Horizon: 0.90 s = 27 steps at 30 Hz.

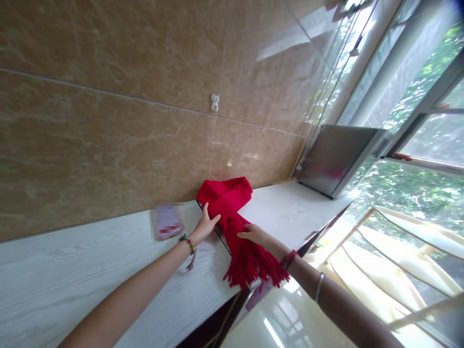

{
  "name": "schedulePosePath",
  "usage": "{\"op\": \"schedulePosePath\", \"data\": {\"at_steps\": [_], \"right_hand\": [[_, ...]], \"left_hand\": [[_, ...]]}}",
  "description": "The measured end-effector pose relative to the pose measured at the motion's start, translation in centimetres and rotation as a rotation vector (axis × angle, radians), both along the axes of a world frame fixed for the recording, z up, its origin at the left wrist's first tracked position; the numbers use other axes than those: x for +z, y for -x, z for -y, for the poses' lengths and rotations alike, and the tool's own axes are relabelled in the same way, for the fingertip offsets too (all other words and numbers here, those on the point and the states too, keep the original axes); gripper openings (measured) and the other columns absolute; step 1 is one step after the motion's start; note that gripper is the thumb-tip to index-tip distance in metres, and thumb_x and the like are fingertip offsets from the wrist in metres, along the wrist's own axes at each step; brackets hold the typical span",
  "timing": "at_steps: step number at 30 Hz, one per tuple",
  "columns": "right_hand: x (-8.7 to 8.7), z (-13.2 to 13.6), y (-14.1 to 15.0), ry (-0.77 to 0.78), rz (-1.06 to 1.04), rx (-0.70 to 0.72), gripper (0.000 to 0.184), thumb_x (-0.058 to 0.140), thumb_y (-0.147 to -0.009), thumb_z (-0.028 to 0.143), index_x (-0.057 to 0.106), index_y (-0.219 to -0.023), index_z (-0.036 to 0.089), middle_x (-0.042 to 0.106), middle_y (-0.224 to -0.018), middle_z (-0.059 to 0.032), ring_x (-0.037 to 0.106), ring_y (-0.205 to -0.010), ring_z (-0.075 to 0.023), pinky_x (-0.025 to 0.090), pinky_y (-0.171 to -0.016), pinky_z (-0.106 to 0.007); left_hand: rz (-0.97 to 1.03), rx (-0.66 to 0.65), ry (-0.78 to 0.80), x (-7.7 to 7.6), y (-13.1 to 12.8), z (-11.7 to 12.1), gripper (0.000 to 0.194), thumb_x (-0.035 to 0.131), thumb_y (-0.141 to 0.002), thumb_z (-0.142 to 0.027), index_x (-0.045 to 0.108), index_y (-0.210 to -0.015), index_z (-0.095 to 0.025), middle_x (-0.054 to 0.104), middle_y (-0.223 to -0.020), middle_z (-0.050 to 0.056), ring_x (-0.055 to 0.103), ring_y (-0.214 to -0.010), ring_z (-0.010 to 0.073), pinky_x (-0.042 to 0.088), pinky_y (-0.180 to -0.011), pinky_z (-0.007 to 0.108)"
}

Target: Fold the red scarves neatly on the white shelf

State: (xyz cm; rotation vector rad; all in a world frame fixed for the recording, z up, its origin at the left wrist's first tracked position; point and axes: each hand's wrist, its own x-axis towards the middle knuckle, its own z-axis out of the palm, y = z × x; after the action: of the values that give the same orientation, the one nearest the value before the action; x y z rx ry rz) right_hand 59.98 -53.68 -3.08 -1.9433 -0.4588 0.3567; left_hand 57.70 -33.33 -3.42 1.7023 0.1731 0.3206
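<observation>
A red scarf [227, 205] with a long fringe [250, 266] lies on the white wood-grain counter [108, 261], its far part looped and crossed against the wall. The fringed end drops toward the counter's front edge. My left hand [206, 226] is at the scarf's left side, thumb and fingers spread apart against the cloth. Over the fringed tail rests my right hand [256, 235], fingers loosely extended across the fabric. A thin dark rod or edge [222, 241] shows beneath the scarf on its left; the cloth covers most of it.
Left of the scarf is a phone-like flat item [167, 222], blurred out. A silver-grey box-shaped appliance [337, 159] stands at the counter's far right end. A white cat figure [214, 102] is fixed to the brown tiled wall [108, 145]. A cream rack [380, 261] stands by the windows.
</observation>
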Motion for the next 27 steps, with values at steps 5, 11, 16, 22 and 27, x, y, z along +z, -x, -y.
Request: {"op": "schedulePosePath", "data": {"at_steps": [5, 11, 16, 22, 27], "right_hand": [[2.4, -1.7, 0.3, -0.182, -0.055, -0.04, 0.011, 0.062, -0.068, 0.023, 0.058, -0.077, 0.018, 0.064, -0.063, 0.0019, 0.061, -0.062, -0.0147, 0.051, -0.061, -0.028], [7.9, 2.1, -1.0, -0.306, -0.131, 0.004, 0.042, 0.066, -0.066, 0.021, 0.051, -0.105, 0.022, 0.065, -0.069, 0.0043, 0.062, -0.061, -0.0118, 0.052, -0.058, -0.023], [7.8, 5.1, -1.0, -0.187, -0.267, 0.045, 0.057, 0.068, -0.064, 0.017, 0.047, -0.116, 0.021, 0.068, -0.084, 0.0008, 0.065, -0.069, -0.0134, 0.054, -0.062, -0.025], [3.5, 5.1, 0.3, -0.013, -0.176, -0.081, 0.073, 0.062, -0.07, 0.017, 0.027, -0.135, 0.02, 0.068, -0.082, -0.0005, 0.065, -0.068, -0.0149, 0.054, -0.065, -0.029], [4.1, 5.0, 0.5, -0.166, -0.202, -0.108, 0.08, 0.062, -0.071, 0.016, 0.018, -0.138, 0.018, 0.069, -0.077, -0.0016, 0.065, -0.066, -0.016, 0.053, -0.062, -0.029]], "left_hand": [[-0.022, 0.087, 0.151, 1.3, -1.9, 0.6, 0.052, 0.065, -0.071, -0.014, 0.049, -0.121, -0.019, 0.062, -0.106, 0.008, 0.059, -0.096, 0.0204, 0.047, -0.08, 0.028], [-0.058, 0.089, 0.319, 1.9, -2.9, 1.4, 0.043, 0.054, -0.078, -0.01, 0.049, -0.12, -0.02, 0.064, -0.093, 0.006, 0.062, -0.07, 0.0124, 0.05, -0.06, 0.021], [-0.096, 0.112, 0.412, 0.9, -3.7, 1.9, 0.044, 0.055, -0.078, -0.01, 0.048, -0.121, -0.017, 0.062, -0.092, 0.007, 0.06, -0.064, 0.0104, 0.047, -0.054, 0.018], [-0.1, 0.036, 0.478, 0.1, -4.1, 2.0, 0.049, 0.06, -0.079, -0.022, 0.042, -0.124, -0.021, 0.062, -0.095, 0.007, 0.062, -0.069, 0.0132, 0.05, -0.059, 0.023], [-0.097, 0.1, 0.509, 1.4, -4.8, 1.5, 0.061, 0.064, -0.076, -0.019, 0.031, -0.128, -0.019, 0.06, -0.102, 0.01, 0.062, -0.074, 0.014, 0.052, -0.062, 0.026]]}}
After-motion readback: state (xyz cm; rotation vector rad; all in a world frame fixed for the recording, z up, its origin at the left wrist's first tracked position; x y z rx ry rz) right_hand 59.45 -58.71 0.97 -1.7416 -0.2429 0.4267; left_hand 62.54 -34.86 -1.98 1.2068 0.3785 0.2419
